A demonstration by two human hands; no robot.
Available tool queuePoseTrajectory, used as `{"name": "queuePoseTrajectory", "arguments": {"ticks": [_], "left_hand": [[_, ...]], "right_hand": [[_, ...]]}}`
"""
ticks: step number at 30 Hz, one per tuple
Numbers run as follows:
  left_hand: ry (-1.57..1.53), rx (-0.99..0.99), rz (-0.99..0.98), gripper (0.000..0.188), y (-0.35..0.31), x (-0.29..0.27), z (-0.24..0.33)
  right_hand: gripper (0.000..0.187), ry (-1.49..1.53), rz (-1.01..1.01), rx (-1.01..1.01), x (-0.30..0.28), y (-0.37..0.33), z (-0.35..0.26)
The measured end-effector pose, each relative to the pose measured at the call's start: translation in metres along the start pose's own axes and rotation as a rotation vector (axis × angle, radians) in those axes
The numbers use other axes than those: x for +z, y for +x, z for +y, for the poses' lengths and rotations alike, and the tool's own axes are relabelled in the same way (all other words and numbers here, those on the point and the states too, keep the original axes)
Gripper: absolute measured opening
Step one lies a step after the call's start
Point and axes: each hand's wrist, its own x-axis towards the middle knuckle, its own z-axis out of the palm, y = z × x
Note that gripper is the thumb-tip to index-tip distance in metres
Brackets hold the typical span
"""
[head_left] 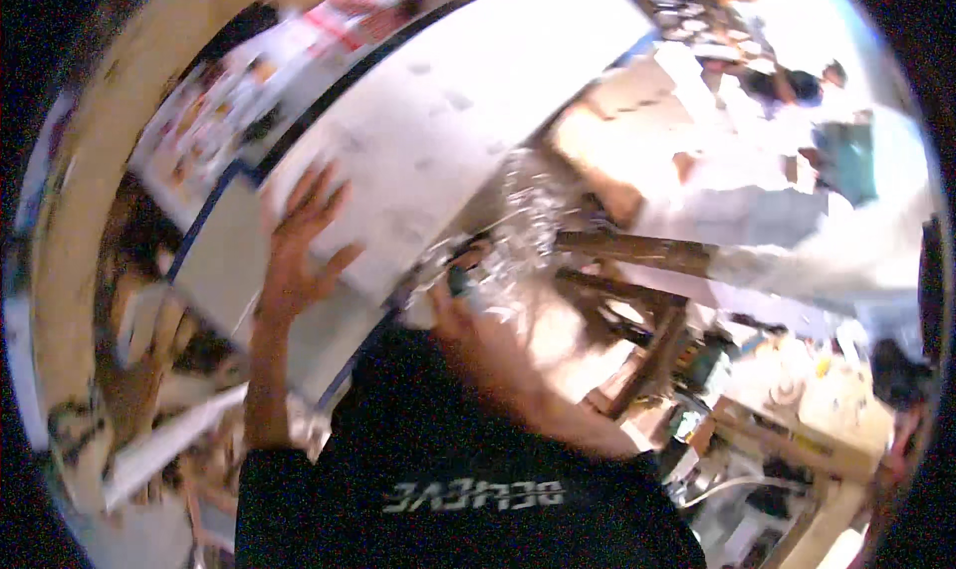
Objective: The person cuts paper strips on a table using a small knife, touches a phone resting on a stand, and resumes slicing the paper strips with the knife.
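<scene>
A long white board (398, 141) with blue edging runs diagonally across the view in front of me. My left hand (314, 235) lies over its near left part, with fingers spread and nothing in them; I cannot tell whether it presses on the surface. At the board's right edge, my right hand (453, 310) is closed around a small dark and greenish thing, too blurred to name. Just beyond that hand hangs a crumpled, shiny, clear mass (533, 206) that looks like plastic film.
A wooden trestle (647, 355) stands to the right. Past it is a table draped in pale cloth (767, 216), with people beyond it. Cluttered worktops lie at the lower right and upper left. A pale strip (174, 445) slants at the lower left.
</scene>
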Motion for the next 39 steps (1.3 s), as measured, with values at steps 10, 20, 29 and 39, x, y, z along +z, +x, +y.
{"name": "queuePoseTrajectory", "arguments": {"ticks": [10,20,29,39], "left_hand": [[0.316,0.034,-0.067,0.082,0.005,-0.003,0.000],[0.179,0.066,-0.186,0.095,0.006,-0.013,-0.004],[0.020,0.043,-0.147,0.091,0.001,-0.012,-0.017],[0.073,0.075,-0.095,0.082,-0.002,-0.014,-0.015]], "right_hand": [[0.020,-0.146,0.025,-0.033,0.032,0.043,0.027],[0.043,0.039,0.455,-0.037,-0.026,-0.041,0.034],[0.064,0.065,0.400,-0.377,0.025,0.013,0.001],[0.063,0.011,0.295,-0.359,0.033,0.023,-0.008]]}}
